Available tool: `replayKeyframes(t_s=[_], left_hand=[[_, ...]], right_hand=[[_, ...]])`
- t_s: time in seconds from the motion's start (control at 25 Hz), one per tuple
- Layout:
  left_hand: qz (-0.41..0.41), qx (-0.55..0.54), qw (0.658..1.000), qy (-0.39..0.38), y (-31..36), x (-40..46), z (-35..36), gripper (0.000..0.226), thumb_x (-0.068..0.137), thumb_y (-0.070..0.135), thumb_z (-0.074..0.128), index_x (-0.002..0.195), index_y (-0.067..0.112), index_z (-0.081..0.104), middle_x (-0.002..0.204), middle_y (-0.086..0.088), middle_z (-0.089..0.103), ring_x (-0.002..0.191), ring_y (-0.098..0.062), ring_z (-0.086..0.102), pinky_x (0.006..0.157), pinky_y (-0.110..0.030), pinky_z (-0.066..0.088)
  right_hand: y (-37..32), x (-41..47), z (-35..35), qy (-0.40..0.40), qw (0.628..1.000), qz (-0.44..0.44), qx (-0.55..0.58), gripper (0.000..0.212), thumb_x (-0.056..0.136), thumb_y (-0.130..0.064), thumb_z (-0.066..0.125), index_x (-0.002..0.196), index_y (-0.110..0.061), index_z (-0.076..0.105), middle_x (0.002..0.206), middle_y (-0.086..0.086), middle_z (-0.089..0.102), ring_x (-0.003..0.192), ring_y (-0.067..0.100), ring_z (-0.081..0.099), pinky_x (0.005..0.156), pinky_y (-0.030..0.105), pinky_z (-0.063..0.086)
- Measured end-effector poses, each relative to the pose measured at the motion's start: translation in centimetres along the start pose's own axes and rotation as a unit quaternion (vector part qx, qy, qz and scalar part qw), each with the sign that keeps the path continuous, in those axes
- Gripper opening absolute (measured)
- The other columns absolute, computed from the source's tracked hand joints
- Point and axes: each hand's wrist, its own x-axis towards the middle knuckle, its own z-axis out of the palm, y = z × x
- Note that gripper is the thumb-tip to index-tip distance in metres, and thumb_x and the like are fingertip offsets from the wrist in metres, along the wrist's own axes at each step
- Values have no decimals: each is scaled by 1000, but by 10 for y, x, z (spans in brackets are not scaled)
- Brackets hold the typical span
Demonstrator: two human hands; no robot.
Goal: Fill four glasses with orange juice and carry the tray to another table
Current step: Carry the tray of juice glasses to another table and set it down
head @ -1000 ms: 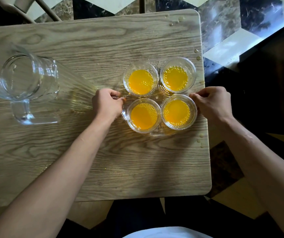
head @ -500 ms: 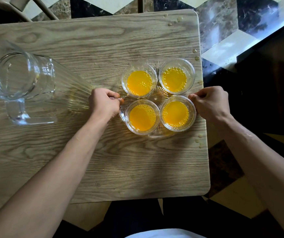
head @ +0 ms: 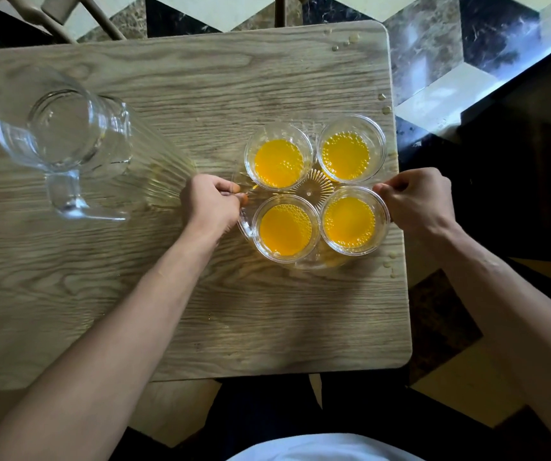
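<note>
Ribbed clear tray (head: 310, 189), round glasses (head: 285, 226)

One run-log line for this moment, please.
glasses: four filled | tray: on table | left hand, right hand: grip tray edges | jug: empty

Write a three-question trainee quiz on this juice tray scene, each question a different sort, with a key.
1. True or false: all four glasses on the clear tray hold orange juice.
2. Multiple choice: the glass pitcher on the wooden table looks A) full of juice, B) empty, C) lying on its side.
3. Fill in: the left hand and right hand each grip an edge of the ____.

Key: 1 true; 2 B; 3 tray.
</note>
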Motion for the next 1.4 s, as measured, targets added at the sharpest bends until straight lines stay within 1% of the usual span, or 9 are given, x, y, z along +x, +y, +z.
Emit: replayKeyframes(t_s=[0.24,0.48,0.64,0.88,1.0,1.12,1.2,1.28,1.4], left_hand=[[3,-26,1000,6,-5,-28,-6,27,77,2,86,66,22,72,76,-5,79,78,-22,79,81,-47,67],[-17,-62,998,25,-29,-57,-11,16,63,11,85,60,24,77,71,-2,79,77,-26,79,80,-53,66],[-31,-84,995,49,-46,-90,-11,24,57,14,83,62,38,79,68,2,79,73,-26,79,77,-51,66],[-66,-106,987,102,-79,-140,-11,33,68,4,82,59,36,79,65,3,78,71,-23,79,77,-48,67],[-83,-135,980,120,-99,-164,-15,32,63,6,80,65,38,80,65,2,78,73,-27,79,77,-52,67],[-104,-166,971,135,-116,-188,-20,31,63,4,79,66,35,81,63,-1,78,69,-27,77,77,-55,67],[-125,-182,963,152,-131,-204,-24,32,67,0,81,64,32,80,61,-3,77,63,-25,73,76,-57,66],[-153,-202,952,171,-147,-221,-28,28,71,-2,81,61,24,79,59,-4,75,60,-24,70,75,-59,66],[-187,-223,937,192,-165,-244,-36,22,75,-4,81,63,13,76,62,-5,76,63,-25,73,75,-56,67]], right_hand=[[0,-15,-13,-2,1000,-16,15,17,93,-20,77,91,-3,80,66,0,70,40,-7,61,37,6,40],[6,-28,-20,-26,999,-39,9,17,92,-22,79,94,-6,81,68,1,73,46,1,68,42,13,52],[12,-39,-22,-51,997,-60,6,17,90,-20,80,93,-3,81,66,2,73,41,0,65,40,13,50],[15,-54,-21,-108,988,-106,-21,14,90,-16,80,94,-2,79,68,-2,69,40,-2,64,37,13,48],[14,-63,-15,-128,980,-143,-47,13,91,-17,80,91,-4,81,65,-2,70,39,0,64,35,13,45],[8,-72,-9,-150,972,-167,-70,11,91,-18,79,88,-7,82,59,-4,69,35,-2,60,31,12,40],[0,-81,-2,-170,964,-185,-82,12,91,-18,79,86,-7,82,49,-11,66,34,-4,58,32,8,37],[-10,-91,5,-188,956,-203,-94,13,90,-18,80,84,-8,81,42,-14,62,33,-6,56,31,6,35],[-21,-103,19,-215,941,-233,-119,14,91,-18,79,83,-6,81,55,-4,69,34,-5,57,31,8,36]])
